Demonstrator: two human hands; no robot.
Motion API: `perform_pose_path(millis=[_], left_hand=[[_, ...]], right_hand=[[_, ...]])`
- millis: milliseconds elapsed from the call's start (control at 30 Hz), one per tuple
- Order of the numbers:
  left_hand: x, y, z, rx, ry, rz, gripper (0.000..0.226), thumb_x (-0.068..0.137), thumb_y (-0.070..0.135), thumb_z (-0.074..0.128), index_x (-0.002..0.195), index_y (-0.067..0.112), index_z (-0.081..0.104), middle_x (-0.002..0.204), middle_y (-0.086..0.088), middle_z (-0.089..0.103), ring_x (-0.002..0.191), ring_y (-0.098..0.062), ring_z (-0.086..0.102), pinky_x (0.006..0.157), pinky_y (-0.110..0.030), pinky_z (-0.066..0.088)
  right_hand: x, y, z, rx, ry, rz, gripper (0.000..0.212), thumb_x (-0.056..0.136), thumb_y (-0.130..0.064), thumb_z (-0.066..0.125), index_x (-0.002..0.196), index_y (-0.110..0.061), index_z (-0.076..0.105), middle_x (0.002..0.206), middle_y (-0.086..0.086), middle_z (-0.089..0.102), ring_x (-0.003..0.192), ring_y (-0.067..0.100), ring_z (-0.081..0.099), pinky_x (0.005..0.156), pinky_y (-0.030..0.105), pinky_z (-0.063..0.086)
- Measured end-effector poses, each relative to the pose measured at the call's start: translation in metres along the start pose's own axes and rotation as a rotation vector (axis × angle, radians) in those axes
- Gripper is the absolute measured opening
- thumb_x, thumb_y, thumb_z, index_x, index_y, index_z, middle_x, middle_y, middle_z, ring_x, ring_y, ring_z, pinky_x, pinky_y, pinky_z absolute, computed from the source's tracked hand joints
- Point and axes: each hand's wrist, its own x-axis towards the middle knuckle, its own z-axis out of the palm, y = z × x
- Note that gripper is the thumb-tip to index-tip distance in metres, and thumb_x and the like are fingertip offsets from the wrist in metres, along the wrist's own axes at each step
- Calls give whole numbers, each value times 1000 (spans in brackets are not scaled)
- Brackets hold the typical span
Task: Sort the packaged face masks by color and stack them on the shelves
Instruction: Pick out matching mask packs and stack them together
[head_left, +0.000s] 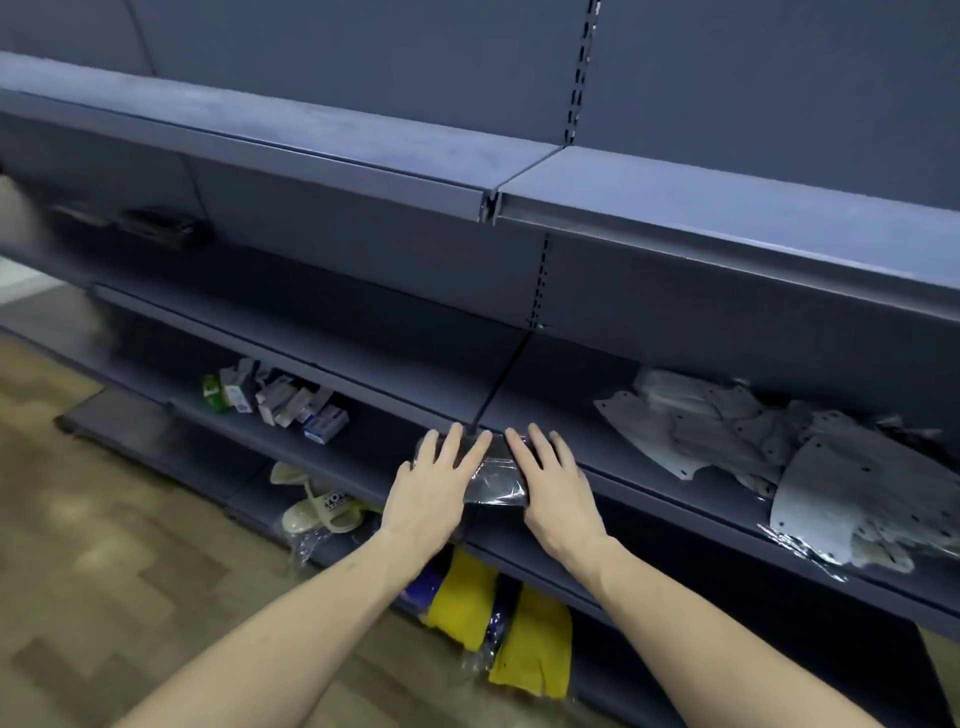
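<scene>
Head view shows the left hand (434, 486) and right hand (553, 486), fingers straight, both pressing flat on 1 dark, clear-wrapped mask pack (493, 475) at the front edge of the middle shelf (613, 457), while what seem grey mask packs (779, 457) pile toward its right end.

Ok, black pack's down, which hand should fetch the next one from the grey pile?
Right, probably. The right hand lies flat on the black mask pack, on the side toward the grey mask pile. The left hand would have to cross over it.
</scene>
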Motion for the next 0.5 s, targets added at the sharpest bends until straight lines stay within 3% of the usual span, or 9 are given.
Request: perform_pose_path(millis=[100, 267, 400, 500], left_hand=[[-28, -24, -6, 47, -16, -122, 93, 92, 10, 52, 157, 31, -11, 165, -9, 9, 144, -32, 25, 77, -32, 54], [-58, -69, -12, 112, -53, -244, 97, 79, 11, 73, 157, 24, 18, 138, -5, 50, 117, -26, 52, 67, -33, 55], [-79, -106, -15, 71, -7, -295, 86, 76, 9, 75, 152, 21, 36, 140, -7, 54, 123, -30, 53, 80, -40, 56], [-97, -139, -12, 28, 12, -397, 81, 89, 11, 61, 158, 25, 19, 157, -8, 35, 141, -31, 36, 97, -44, 49]], right_hand=[[4, -35, 6, 8, 13, -108, 97, 86, -3, 56, 159, -31, 0, 167, 1, 5, 151, 29, 8, 112, 43, 38], [14, -87, 11, 54, -20, -225, 95, 87, -3, 55, 160, -28, 1, 167, 2, 11, 151, 29, 14, 110, 40, 41], [27, -123, 15, 93, -9, -325, 92, 87, -15, 62, 160, -26, 7, 166, 3, 13, 152, 26, 15, 116, 39, 35], [42, -149, 21, 184, 49, -381, 87, 86, -28, 69, 158, -27, 20, 166, 1, 12, 153, 23, 10, 121, 39, 27]])
